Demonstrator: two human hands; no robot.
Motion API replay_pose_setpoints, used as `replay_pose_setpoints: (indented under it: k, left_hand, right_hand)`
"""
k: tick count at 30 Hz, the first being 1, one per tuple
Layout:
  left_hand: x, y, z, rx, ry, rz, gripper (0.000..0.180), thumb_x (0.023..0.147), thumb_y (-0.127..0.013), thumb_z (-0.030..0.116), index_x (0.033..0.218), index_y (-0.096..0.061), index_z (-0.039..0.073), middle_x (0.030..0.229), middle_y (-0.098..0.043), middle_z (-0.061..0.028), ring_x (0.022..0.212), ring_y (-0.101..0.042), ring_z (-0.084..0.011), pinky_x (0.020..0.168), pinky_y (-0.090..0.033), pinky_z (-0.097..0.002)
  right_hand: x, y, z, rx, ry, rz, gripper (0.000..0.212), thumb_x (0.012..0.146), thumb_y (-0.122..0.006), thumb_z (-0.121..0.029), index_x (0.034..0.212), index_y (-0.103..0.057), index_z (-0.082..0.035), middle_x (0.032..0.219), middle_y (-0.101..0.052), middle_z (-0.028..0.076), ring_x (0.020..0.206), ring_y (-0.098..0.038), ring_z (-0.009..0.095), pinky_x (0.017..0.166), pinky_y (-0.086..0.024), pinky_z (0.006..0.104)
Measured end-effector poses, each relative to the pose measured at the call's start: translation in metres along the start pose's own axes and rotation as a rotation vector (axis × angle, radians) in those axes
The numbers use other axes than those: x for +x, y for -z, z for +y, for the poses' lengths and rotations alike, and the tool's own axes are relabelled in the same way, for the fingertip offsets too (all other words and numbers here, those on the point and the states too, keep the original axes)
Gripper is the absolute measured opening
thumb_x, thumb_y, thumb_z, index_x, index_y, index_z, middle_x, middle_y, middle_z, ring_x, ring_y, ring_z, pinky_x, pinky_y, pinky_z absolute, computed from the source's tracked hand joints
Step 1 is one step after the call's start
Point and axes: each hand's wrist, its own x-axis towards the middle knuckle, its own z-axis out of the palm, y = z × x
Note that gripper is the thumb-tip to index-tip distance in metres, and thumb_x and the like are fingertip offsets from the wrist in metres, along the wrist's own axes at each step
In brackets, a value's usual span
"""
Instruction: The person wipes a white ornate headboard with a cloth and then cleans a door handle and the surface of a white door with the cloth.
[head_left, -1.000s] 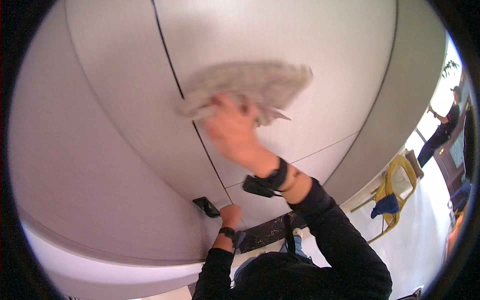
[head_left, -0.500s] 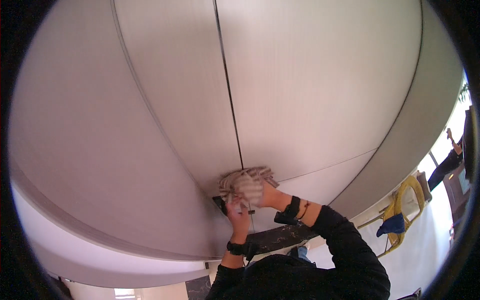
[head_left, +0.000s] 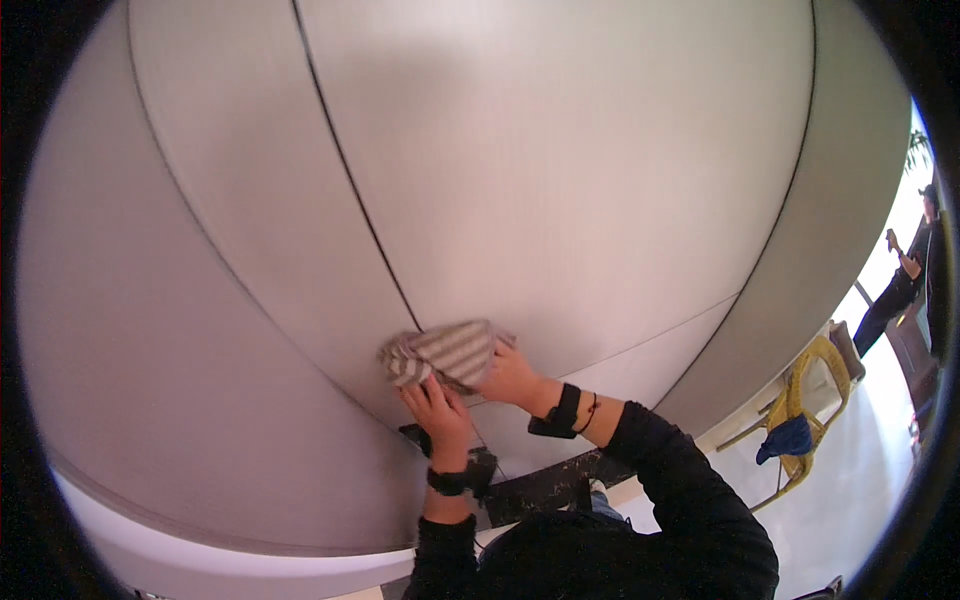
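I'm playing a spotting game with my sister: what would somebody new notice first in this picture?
Probably the striped cloth, bunched up against the big pale panels near the middle, with the left hand and right hand both at it. Next might come the yellow chair on the right side, with a dark blue cloth on it. A person in dark clothes is near the far right edge.
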Motion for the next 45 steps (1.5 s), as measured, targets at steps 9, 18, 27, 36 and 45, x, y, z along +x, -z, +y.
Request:
replay_pose_setpoints:
  k: [9,18,27,36,45]
  left_hand:
    - [0.171,-0.041,0.090,-0.119,-0.286,0.151,0.041,0.075,-0.035,0.002,0.116,-0.036,0.001,0.119,-0.030,-0.0236,0.111,-0.026,-0.0397,0.092,-0.019,-0.0441]
    - [-0.035,-0.182,0.123,-0.616,-0.044,-0.270,0.027,0.076,-0.039,0.007,0.100,-0.051,0.001,0.113,-0.039,-0.0196,0.108,-0.031,-0.0380,0.090,-0.021,-0.0490]
    - [0.095,-0.191,0.265,-0.208,-0.477,-0.151,0.032,0.070,-0.046,0.006,0.102,-0.051,0.008,0.105,-0.045,-0.0146,0.099,-0.043,-0.0307,0.090,-0.014,-0.0548]
    - [0.072,-0.256,0.272,-0.436,-0.542,-0.180,0.023,0.067,-0.048,0.006,0.089,-0.053,0.004,0.090,-0.048,-0.0114,0.086,-0.047,-0.0270,0.085,-0.027,-0.0488]
    - [0.029,-0.272,0.253,-0.148,-0.629,-0.281,0.024,0.070,-0.044,0.008,0.093,-0.049,0.006,0.077,-0.045,-0.0080,0.073,-0.046,-0.0225,0.090,-0.019,-0.0508]
  right_hand:
    - [0.100,0.115,0.121,-0.235,-0.075,0.457,0.033,0.062,-0.053,-0.019,0.093,-0.052,-0.009,0.109,-0.044,0.010,0.106,-0.037,0.024,0.093,-0.021,0.0457]
    - [-0.181,0.023,0.146,-0.327,-0.384,-0.077,0.042,0.059,-0.056,-0.022,0.099,-0.050,-0.009,0.106,-0.045,0.014,0.095,-0.043,0.031,0.077,-0.032,0.0476]
    - [-0.138,0.174,0.271,-0.236,-0.383,0.141,0.051,0.062,-0.056,-0.029,0.108,-0.045,-0.009,0.107,-0.041,0.016,0.095,-0.041,0.034,0.080,-0.030,0.0507]
    - [-0.171,0.138,0.300,-0.196,-0.489,0.290,0.058,0.062,-0.058,-0.043,0.107,-0.046,-0.008,0.111,-0.040,0.016,0.098,-0.040,0.035,0.080,-0.029,0.0467]
    - [-0.214,0.117,0.294,-0.185,-0.587,0.111,0.063,0.060,-0.060,-0.032,0.115,-0.038,-0.011,0.102,-0.046,0.014,0.083,-0.047,0.032,0.066,-0.036,0.0416]
